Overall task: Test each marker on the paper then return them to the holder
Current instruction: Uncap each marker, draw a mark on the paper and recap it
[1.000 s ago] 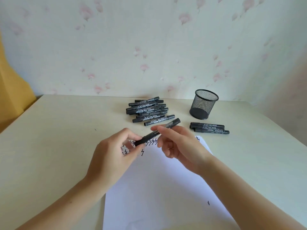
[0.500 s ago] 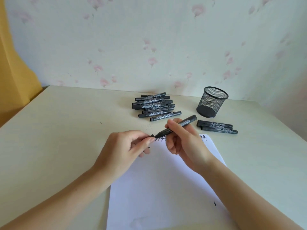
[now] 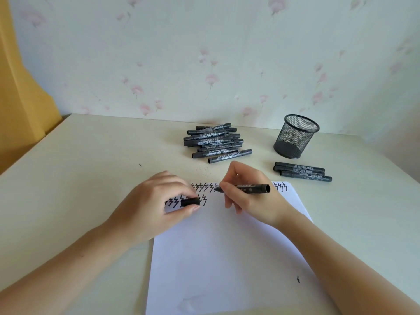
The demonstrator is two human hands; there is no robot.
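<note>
My right hand (image 3: pixel 247 196) grips an uncapped black marker (image 3: pixel 252 188), its tip down at the row of zigzag marks near the top of the white paper (image 3: pixel 222 258). Between thumb and fingers my left hand (image 3: pixel 156 205) pinches the black cap (image 3: pixel 190 201) over the paper's upper left part. A pile of several black markers (image 3: pixel 216 142) lies behind the paper. Three more markers (image 3: pixel 302 172) lie side by side right of it. The black mesh holder (image 3: pixel 295 136) stands upright at the back right; nothing shows through its mesh.
The cream table (image 3: pixel 79 178) runs to a flowered wall behind. A yellow curtain (image 3: pixel 20 87) hangs at the left. The table's right edge runs close to the holder and the three markers.
My hands pulled the cap off the marker. The right hand turned the marker and lowered its tip to the paper; the left hand moved left with the cap.
</note>
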